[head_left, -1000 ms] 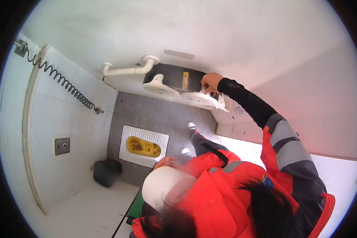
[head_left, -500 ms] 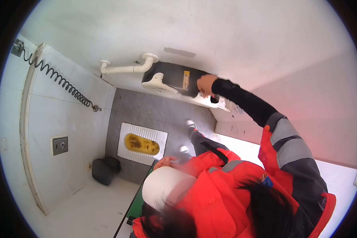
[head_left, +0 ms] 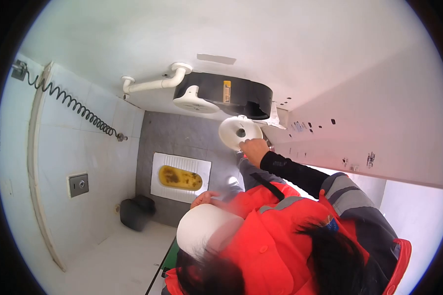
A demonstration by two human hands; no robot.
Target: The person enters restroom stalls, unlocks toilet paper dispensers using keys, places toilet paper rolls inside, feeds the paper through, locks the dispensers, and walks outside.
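One white disc (head_left: pixel 230 132) in our right hand (head_left: pixel 255 151), near the black wall dispenser (head_left: pixel 209 87).
Fingers are pinching its rim; our left hand (head_left: pixel 204 198) is by that rounded white thing (head_left: pixel 204 228), can't really tell its finger pose.

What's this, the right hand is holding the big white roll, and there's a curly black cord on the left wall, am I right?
Not quite: the right hand holds the edge of a round white disc, as the head view shows. The big white roll is in front of the person's chest. The curly black cord is on the left wall, just as you said.
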